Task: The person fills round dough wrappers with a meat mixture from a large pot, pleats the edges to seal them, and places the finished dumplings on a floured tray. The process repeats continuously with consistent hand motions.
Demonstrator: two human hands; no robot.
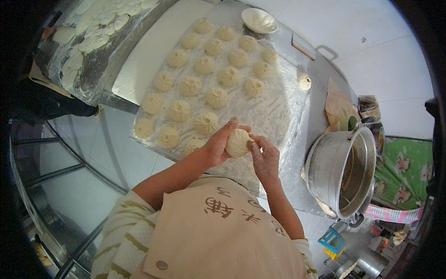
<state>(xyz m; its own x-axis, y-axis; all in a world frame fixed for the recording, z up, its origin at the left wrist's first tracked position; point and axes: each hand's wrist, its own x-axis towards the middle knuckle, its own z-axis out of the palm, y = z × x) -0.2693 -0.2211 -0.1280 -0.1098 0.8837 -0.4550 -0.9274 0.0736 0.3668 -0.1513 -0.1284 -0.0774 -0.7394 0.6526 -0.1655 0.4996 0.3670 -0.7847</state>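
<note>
A filled dough bun (238, 143) rests in my left hand (219, 143), which is cupped around its near and left sides. The fingers of my right hand (265, 155) pinch the gathered pleats on the bun's right side. Flour dusts both hands. Beyond them, several pleated buns (217, 97) sit in loose rows on the floured metal worktop (268, 111). One bun (194, 146) lies partly hidden behind my left forearm.
A large aluminium pot (325, 171) stands at the right, by a green cup (347, 123). A white bowl (259, 21) and a lone bun (304, 81) lie farther back. At far left, flat dough pieces (94, 42) cover another table beside a person's dark-clothed leg (59, 104).
</note>
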